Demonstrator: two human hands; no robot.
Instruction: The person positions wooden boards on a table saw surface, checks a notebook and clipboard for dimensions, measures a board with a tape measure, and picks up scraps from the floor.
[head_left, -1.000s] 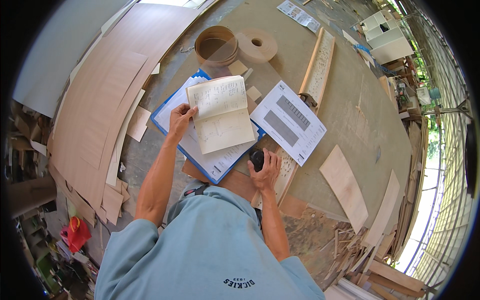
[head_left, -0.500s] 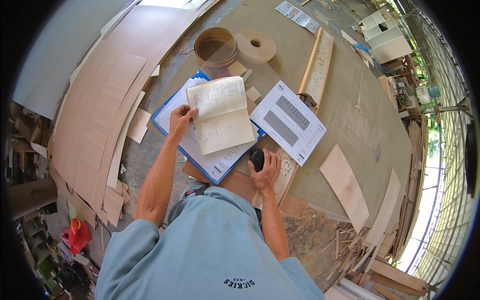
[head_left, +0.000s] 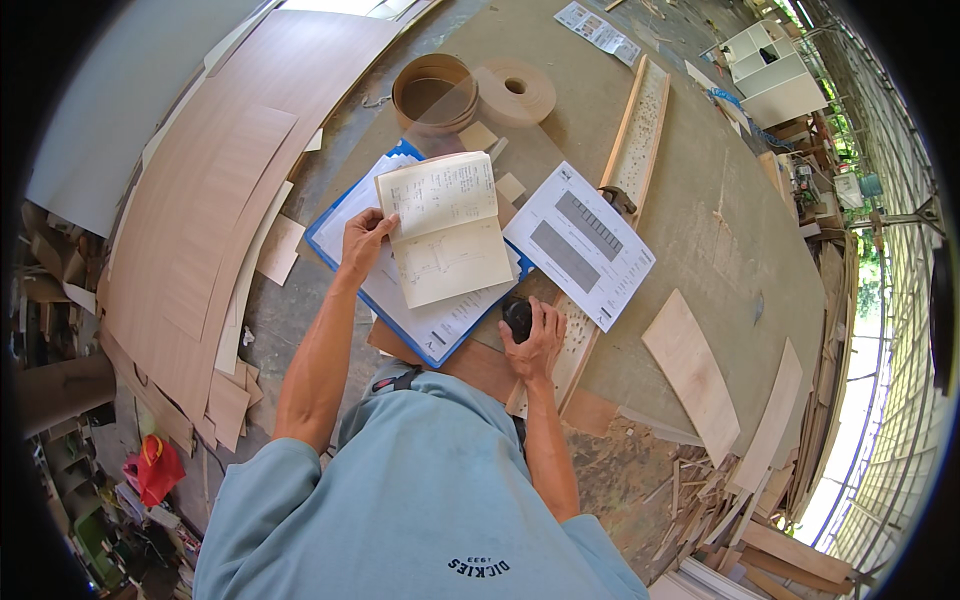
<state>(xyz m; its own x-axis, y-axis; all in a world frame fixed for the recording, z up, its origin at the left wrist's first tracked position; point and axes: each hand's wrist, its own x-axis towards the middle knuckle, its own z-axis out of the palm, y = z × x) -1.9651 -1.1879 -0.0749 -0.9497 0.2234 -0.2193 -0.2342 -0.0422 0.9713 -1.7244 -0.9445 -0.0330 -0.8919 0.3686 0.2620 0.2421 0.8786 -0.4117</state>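
Left hand pinches the open notebook at its 9 o'clock edge. Right hand closes around a black object, type unclear, at 5 o'clock. Blue folder: beneath notebook. Grips unchanged over one second; work apparently paused.

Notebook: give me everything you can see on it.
The notebook is open, with cream, paper-like pages. Its fold runs roughly side to side, dividing an upper page of handwriting from a lower page with a thin line sketch. It's turned slightly, lower end toward the right. The left hand grips its left edge near the fold, thumb on top. It overlaps white papers on a blue folder; whether it rests on them can't be told.
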